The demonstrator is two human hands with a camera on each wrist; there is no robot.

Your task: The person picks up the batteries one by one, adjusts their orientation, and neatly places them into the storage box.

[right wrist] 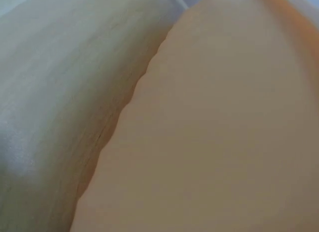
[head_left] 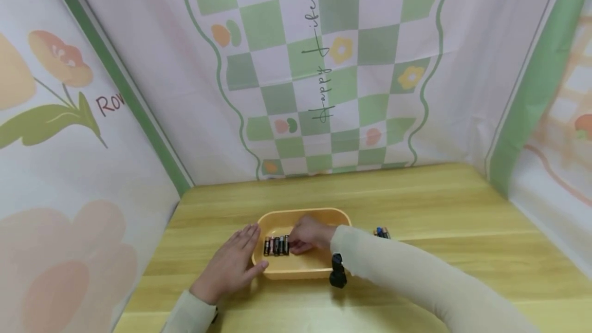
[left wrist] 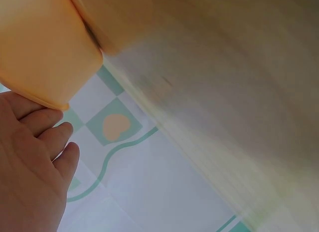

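Note:
A yellow-orange plastic basin (head_left: 305, 273) stands on the wooden table. Inside it, several batteries (head_left: 276, 246) lie side by side in a row at the left. My right hand (head_left: 311, 233) reaches down into the basin with curled fingers, pinching a battery at the row's right end; the fingers hide most of it. My left hand (head_left: 233, 263) rests against the basin's left side, its fingers extended along the rim. In the left wrist view those fingers (left wrist: 52, 124) touch the rim. The right wrist view shows only the basin's outer wall (right wrist: 199, 122) and table, not the hand.
More batteries (head_left: 382, 233) lie on the table (head_left: 430, 204) right of the basin, partly hidden behind my right sleeve (head_left: 398, 266). A black wrist strap piece (head_left: 338, 271) hangs by the basin's front right corner. Printed curtains (head_left: 324, 66) surround the table's back and sides.

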